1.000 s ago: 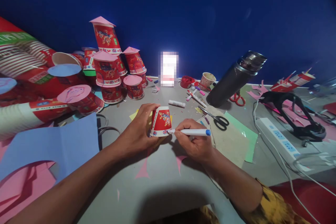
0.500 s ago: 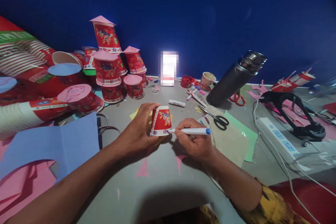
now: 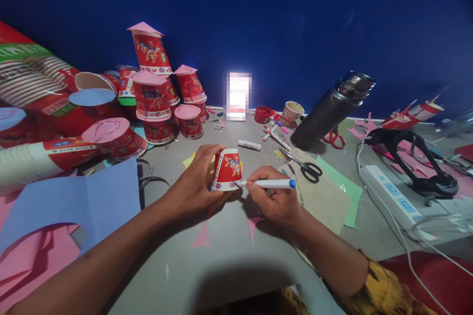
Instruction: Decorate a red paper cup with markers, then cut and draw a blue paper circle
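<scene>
A red printed paper cup (image 3: 229,165) stands upside down in front of me, its white band at the lower end marked with small blue and red flowers. My left hand (image 3: 199,174) is closed around the cup's left side, thumb low and fingers over the far side. Between the fingertips of my right hand (image 3: 275,197) is a white marker (image 3: 273,184) with a blue end. Its tip touches, or nearly touches, the white band at the cup's lower right. Yellow paper (image 3: 188,161) lies behind the cup, partly hidden by my left hand.
Stacked red cups with pink paper tops (image 3: 151,96) stand at the left behind blue paper (image 3: 70,206). Black-handled scissors (image 3: 310,172), a dark thermos flask (image 3: 328,113) and loose markers (image 3: 277,138) lie right of centre. A power strip (image 3: 391,194) with cables is farther right.
Almost nothing differs. Both hands keep their hold on the cup and the marker, and the marker's tip stays at the white band.
</scene>
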`<action>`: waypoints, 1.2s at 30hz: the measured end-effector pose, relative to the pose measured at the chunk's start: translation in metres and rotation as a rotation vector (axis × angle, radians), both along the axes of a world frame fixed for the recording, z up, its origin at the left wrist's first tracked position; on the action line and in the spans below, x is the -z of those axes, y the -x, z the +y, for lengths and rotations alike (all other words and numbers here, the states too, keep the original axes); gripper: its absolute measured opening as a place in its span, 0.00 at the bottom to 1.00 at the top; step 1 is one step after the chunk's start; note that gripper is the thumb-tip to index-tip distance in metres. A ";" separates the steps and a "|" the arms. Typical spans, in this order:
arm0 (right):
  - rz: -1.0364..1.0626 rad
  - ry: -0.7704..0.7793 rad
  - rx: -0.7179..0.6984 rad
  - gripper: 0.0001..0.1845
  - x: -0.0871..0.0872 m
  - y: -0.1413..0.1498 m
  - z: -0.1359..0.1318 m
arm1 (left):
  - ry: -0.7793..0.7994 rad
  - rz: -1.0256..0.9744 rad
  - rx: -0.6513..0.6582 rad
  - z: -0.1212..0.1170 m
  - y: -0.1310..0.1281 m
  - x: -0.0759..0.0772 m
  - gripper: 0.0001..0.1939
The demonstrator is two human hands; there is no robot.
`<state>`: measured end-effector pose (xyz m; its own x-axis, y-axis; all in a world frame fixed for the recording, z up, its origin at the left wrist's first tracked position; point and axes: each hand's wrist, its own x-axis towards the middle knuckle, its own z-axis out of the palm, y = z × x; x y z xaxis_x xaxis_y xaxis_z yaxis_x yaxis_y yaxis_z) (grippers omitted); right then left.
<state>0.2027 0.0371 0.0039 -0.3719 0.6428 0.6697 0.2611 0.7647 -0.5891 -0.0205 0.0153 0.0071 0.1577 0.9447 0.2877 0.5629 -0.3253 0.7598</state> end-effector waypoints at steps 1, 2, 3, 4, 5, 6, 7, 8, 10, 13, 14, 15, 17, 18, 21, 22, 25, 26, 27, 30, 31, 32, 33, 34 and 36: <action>-0.008 0.002 0.001 0.06 0.000 0.000 0.000 | -0.001 0.005 0.003 0.000 0.000 0.000 0.38; -0.014 0.006 0.005 0.06 0.001 0.000 0.000 | -0.004 0.011 0.003 0.000 0.000 0.000 0.38; -0.016 0.013 0.011 0.06 0.001 0.000 0.000 | -0.008 0.017 0.003 0.000 0.000 0.000 0.38; -0.016 0.021 0.017 0.06 0.001 0.000 0.000 | -0.012 0.024 0.004 0.000 0.000 0.000 0.38; -0.013 0.028 0.022 0.06 0.001 -0.001 0.000 | -0.014 0.029 0.004 0.000 0.000 0.000 0.38; -0.009 0.032 0.025 0.06 0.000 -0.001 0.000 | -0.015 0.034 0.006 0.001 0.000 0.000 0.37; -0.005 0.032 0.024 0.05 0.000 -0.001 0.000 | -0.016 0.037 0.007 0.001 0.000 0.000 0.37; -0.003 0.031 0.020 0.05 -0.001 -0.001 0.000 | -0.019 0.038 0.008 0.001 0.000 0.000 0.37; 0.001 0.018 0.007 0.05 -0.002 -0.001 0.000 | -0.029 0.041 0.012 0.001 0.001 0.001 0.37; 0.002 0.005 -0.008 0.05 -0.002 -0.001 0.000 | -0.040 0.054 0.020 0.001 0.001 0.001 0.37; -0.002 0.006 -0.013 0.05 -0.001 -0.001 0.000 | -0.039 0.058 0.022 0.001 0.001 0.001 0.38; -0.007 0.006 -0.018 0.05 -0.001 -0.001 0.000 | -0.036 0.061 0.022 0.001 0.002 0.001 0.38; -0.022 0.008 -0.027 0.05 -0.001 0.000 -0.001 | -0.034 0.060 0.022 0.001 0.001 0.002 0.38; -0.030 0.006 -0.029 0.05 0.000 0.000 -0.001 | -0.037 0.056 0.022 0.001 0.001 0.002 0.39; -0.049 0.002 -0.032 0.05 0.000 0.000 0.000 | -0.045 0.045 0.023 0.000 0.001 0.002 0.39; -0.049 -0.002 -0.035 0.05 0.000 0.000 0.000 | -0.046 0.043 0.022 0.000 0.001 0.002 0.39; -0.047 -0.005 -0.046 0.05 0.001 0.000 0.000 | -0.042 0.050 0.025 0.000 0.001 0.003 0.39; -0.048 -0.003 -0.045 0.05 0.001 -0.001 0.000 | -0.041 0.052 0.026 0.000 0.001 0.003 0.39; -0.049 0.001 -0.041 0.05 0.001 -0.001 0.000 | -0.041 0.053 0.027 0.000 0.001 0.003 0.39; -0.056 0.008 -0.030 0.05 0.002 -0.001 0.000 | -0.041 0.050 0.026 0.000 0.000 0.003 0.39; -0.059 0.010 -0.030 0.05 0.002 0.000 0.000 | -0.038 0.048 0.025 0.000 0.000 0.003 0.38; -0.061 0.013 -0.031 0.05 0.002 0.000 0.000 | -0.035 0.043 0.023 0.000 0.000 0.003 0.38; -0.060 0.014 -0.034 0.05 0.002 0.000 0.000 | -0.030 0.037 0.021 0.000 0.000 0.002 0.38; -0.058 0.014 -0.036 0.05 0.001 0.000 0.000 | -0.023 0.031 0.018 0.000 0.000 0.002 0.38; -0.048 0.009 -0.039 0.05 0.001 0.000 0.000 | -0.017 0.021 0.015 0.000 0.000 0.002 0.39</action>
